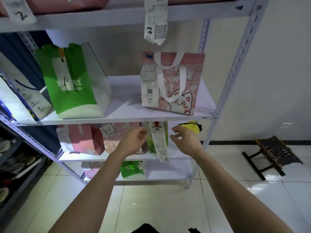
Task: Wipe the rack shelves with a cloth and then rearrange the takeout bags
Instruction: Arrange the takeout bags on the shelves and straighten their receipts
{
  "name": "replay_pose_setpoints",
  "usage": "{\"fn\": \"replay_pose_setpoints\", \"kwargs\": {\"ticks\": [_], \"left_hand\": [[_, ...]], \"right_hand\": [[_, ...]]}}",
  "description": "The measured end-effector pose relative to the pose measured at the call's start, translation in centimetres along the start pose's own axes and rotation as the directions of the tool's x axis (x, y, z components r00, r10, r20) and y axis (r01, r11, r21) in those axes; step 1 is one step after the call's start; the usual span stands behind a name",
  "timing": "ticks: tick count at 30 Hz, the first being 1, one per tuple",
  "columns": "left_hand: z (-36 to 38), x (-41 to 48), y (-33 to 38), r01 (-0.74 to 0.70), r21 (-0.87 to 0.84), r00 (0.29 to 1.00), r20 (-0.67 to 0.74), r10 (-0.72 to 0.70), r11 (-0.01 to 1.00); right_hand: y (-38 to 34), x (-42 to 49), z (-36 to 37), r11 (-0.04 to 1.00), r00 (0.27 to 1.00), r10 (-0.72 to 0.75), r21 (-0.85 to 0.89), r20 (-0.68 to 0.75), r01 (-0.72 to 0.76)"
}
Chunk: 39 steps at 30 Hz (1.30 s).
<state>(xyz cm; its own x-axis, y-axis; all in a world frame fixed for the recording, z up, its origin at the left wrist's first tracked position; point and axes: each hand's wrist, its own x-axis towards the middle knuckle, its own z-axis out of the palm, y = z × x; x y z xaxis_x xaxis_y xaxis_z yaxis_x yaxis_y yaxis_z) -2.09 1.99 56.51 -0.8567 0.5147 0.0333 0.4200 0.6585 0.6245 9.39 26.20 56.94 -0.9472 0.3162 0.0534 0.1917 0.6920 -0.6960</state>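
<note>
A white metal rack (223, 91) holds takeout bags. On the middle shelf (127, 117) stand a green bag (74, 91) at the left and a pink cat bag (178, 84) at the right. Below, on the lower shelf (178, 154), a small green bag (151, 143) with a long receipt (159, 145) stands between my hands. My left hand (133, 140) hovers at its left edge with fingers loosely curled. My right hand (183, 140) is to its right, fingers spread and bent, holding nothing. A yellow cloth (191, 126) lies behind my right hand.
Pink bags (87, 138) fill the lower shelf's left. The bottom shelf holds another green bag (133, 169). A receipt marked 3 (155, 22) hangs from the top shelf. A folding stool (276, 153) stands on the tiled floor at right; a shoe rack (15, 163) is left.
</note>
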Motion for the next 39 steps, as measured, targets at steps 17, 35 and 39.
{"fn": "replay_pose_setpoints", "kwargs": {"ticks": [17,35,39], "left_hand": [[-2.8,10.9,4.4,0.205,-0.521,0.960,-0.057,-0.274,0.829],[-1.8,10.6,3.4,0.184,-0.398,0.950,-0.163,-0.267,0.899],[-1.9,10.6,3.4,0.165,-0.341,0.959,-0.163,-0.231,0.925]], "right_hand": [[2.5,11.4,-4.8,0.957,0.990,0.110,0.277,-0.085,-0.083],[4.7,13.4,-4.2,0.977,0.985,0.160,0.154,-0.070,-0.148],[4.4,13.3,-4.3,0.978,0.983,0.171,0.132,-0.072,-0.161]]}}
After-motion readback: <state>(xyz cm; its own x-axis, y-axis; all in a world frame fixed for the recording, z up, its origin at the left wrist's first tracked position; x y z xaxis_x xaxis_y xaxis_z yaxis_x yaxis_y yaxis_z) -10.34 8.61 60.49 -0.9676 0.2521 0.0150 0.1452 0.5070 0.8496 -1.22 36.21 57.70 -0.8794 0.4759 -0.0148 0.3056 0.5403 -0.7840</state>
